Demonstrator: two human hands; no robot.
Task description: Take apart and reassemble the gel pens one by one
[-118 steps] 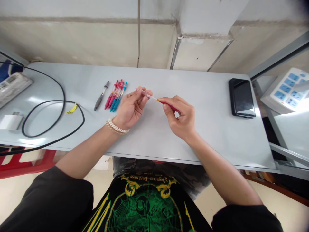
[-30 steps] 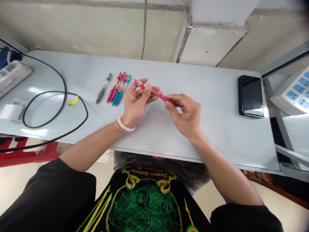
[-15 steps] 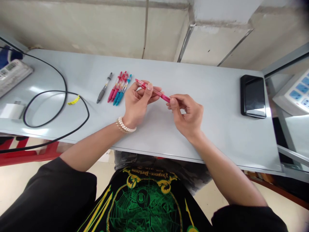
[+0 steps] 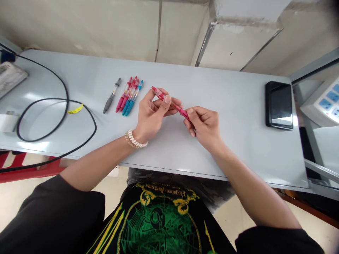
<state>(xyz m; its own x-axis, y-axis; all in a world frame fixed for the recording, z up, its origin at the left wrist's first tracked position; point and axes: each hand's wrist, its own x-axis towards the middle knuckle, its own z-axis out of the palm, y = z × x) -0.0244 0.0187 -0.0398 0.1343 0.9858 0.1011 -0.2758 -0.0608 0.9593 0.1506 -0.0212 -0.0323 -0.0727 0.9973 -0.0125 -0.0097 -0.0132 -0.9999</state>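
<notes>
Pen [image 4: 183,112], pink, is held up over the table [image 4: 238,141], slanting between the two hands in front of the person I'm watching. The left hand [image 4: 152,114], a pale coiled bracelet [image 4: 136,141] at its wrist, has its grip closed on the upper part, the thumb pressing across it. The right hand [image 4: 205,127] pinches the lower end between thumb and fingers — that tip is hidden. Beside the left hand, pink pens [image 4: 120,103] and blue pens [image 4: 129,107] lie close together, with a grey pen [image 4: 108,103] just apart. Farther left loops a black cable [image 4: 95,123] with a yellow tag [image 4: 75,109] — and well off to the right sits a dark device [image 4: 279,105].
</notes>
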